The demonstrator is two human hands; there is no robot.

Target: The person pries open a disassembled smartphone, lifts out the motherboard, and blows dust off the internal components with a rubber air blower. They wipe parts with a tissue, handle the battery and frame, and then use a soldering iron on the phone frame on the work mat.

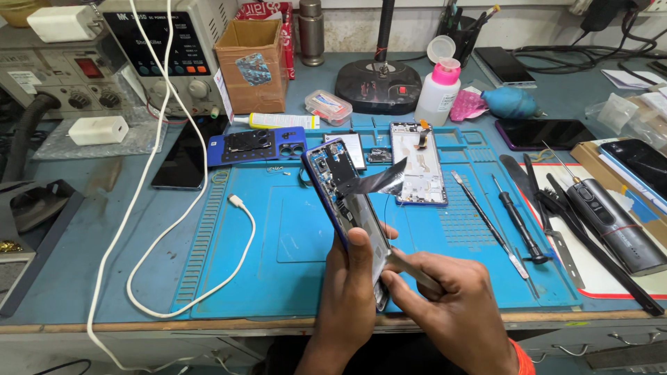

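Phone (351,208), opened and backless, is held tilted above the blue mat (278,236), its long axis running from near the person up and left. Left hand (351,292) clasps its lower end; right hand (451,298) pinches a thin metal tool (410,267) against its edge. Screwdrivers (517,222) lie right, a white cable (208,278) left.

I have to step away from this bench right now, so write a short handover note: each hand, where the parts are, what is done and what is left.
Left hand grips the opened phone, tilted above the blue mat. Right hand pinches metal tweezers against the phone's edge.
Done: the back is off and the insides are exposed; a dark film strip is partly peeled up from the phone.
Parts: a white inner frame and blue camera cover lie on the mat, screwdrivers to the right.
Left: the film is not fully off; the phone is still apart.
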